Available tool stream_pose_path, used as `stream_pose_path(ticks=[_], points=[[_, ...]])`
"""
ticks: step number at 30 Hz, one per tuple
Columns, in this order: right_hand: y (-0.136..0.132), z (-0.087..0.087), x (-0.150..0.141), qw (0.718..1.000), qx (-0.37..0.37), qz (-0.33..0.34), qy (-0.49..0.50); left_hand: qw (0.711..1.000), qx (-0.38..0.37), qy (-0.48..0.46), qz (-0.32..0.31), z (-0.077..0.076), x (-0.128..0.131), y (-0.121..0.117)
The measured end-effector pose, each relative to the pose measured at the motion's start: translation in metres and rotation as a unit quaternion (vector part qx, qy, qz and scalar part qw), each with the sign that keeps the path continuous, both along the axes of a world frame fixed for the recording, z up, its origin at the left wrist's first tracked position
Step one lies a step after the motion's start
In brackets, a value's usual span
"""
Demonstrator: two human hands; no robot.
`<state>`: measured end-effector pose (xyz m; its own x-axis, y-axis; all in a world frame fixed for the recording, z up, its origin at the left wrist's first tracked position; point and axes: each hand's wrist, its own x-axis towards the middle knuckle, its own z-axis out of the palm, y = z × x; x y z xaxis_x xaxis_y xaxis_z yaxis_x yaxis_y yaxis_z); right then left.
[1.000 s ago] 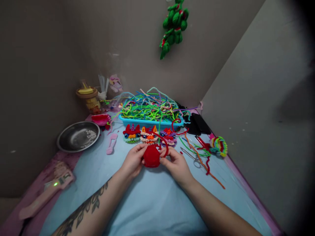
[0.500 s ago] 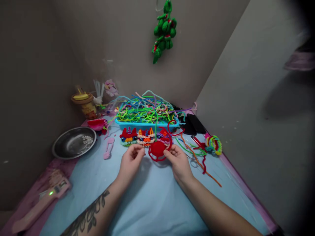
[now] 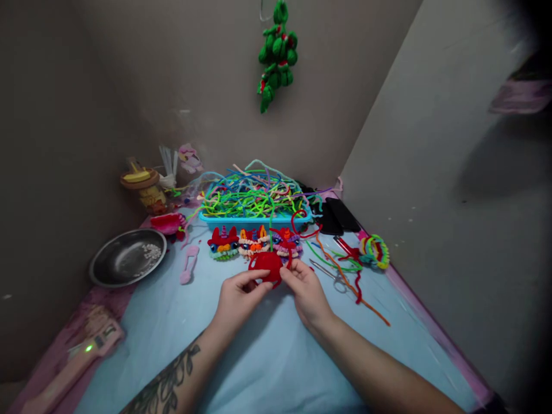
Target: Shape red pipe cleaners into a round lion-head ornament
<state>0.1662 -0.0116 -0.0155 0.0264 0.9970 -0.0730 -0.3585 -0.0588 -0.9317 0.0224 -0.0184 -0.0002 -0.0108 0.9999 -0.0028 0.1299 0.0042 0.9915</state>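
Between my hands, above the blue cloth, is a rounded red fuzzy craft piece (image 3: 268, 263) with thin red loops round its edge. A red strand curves up from its right side. My right hand (image 3: 307, 287) pinches the piece at its right edge with thumb and forefinger. From the left, my left hand (image 3: 241, 293) grips its lower edge between thumb and fingers. Just behind it stand three colourful animal-face figures: one red with teal (image 3: 223, 244), one orange and cream (image 3: 253, 241), one purple and red (image 3: 288, 242).
A blue basket (image 3: 254, 221) heaped with coloured pipe cleaners (image 3: 259, 192) stands at the back. To the left are a metal bowl (image 3: 112, 261) with white bits, a pink clip (image 3: 188, 265) and a glue gun (image 3: 92, 345). Scissors (image 3: 330, 274), loose strands and a black phone (image 3: 342, 214) lie right.
My left hand let go of the red piece, leaving it in my right hand, then came back onto its lower edge. The loops round its edge became visible. The view shifted slightly.
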Motion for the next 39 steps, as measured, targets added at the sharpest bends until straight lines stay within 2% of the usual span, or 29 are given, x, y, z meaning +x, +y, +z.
stream_pose_path(ticks=[5,9,18,25,28,30,33,37,39], points=[[0.000,0.002,0.000,1.000,-0.005,-0.013,0.023,0.999,-0.025,-0.028,0.033,-0.002,-0.001,0.002],[0.002,0.000,0.000,0.999,-0.010,-0.015,0.032,0.999,-0.025,-0.033,0.029,-0.005,-0.001,0.003],[0.006,-0.006,0.006,0.999,0.012,-0.008,-0.035,0.998,0.000,0.016,0.065,-0.003,-0.002,0.003],[0.022,-0.011,0.034,0.985,0.017,-0.141,-0.102,0.996,0.009,0.039,0.077,-0.001,-0.013,0.008],[0.025,-0.013,0.042,0.979,0.044,-0.161,-0.116,0.997,-0.002,0.048,0.058,-0.003,-0.016,0.010],[0.023,-0.010,0.043,0.974,0.088,-0.149,-0.146,0.998,-0.008,0.046,0.043,-0.004,-0.016,0.011],[0.017,-0.003,0.043,0.942,0.169,-0.118,-0.264,0.999,-0.024,0.022,0.020,-0.005,-0.016,0.011],[0.012,0.002,0.044,0.858,0.284,-0.085,-0.420,0.996,-0.078,-0.041,-0.029,-0.008,-0.018,0.012],[0.013,0.000,0.046,0.833,0.319,-0.084,-0.445,0.990,-0.104,-0.077,-0.055,-0.009,-0.019,0.013]])
